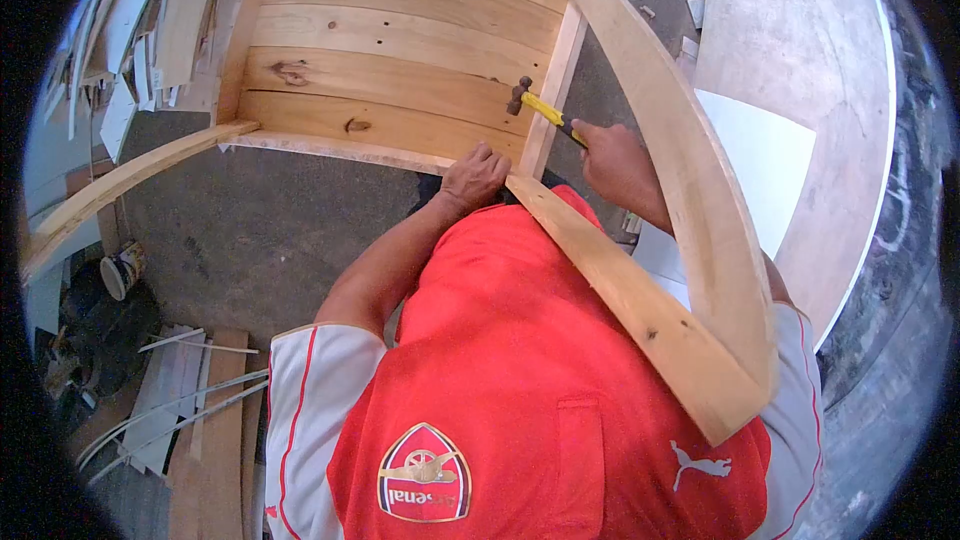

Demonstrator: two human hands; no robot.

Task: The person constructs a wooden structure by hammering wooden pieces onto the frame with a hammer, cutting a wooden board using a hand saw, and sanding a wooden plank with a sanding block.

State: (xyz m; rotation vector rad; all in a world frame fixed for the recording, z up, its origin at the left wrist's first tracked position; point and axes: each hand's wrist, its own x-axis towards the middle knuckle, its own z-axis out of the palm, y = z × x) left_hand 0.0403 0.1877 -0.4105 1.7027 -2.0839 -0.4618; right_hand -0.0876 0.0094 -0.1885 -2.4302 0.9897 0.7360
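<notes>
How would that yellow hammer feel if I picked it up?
The hammer probably feels head-heavy: its head looks like brownish metal. The handle seems straight and solid, so likely stiff. Held loosely, it may tip toward that bulky head.

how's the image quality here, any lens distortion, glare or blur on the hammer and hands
Head view: strong fisheye bending, with the long plank bowed and the corners black; head view: the white sheet looks bright, while the floor is dim; head view: the hammer, right hand and left hand show little or no motion blur.
</notes>
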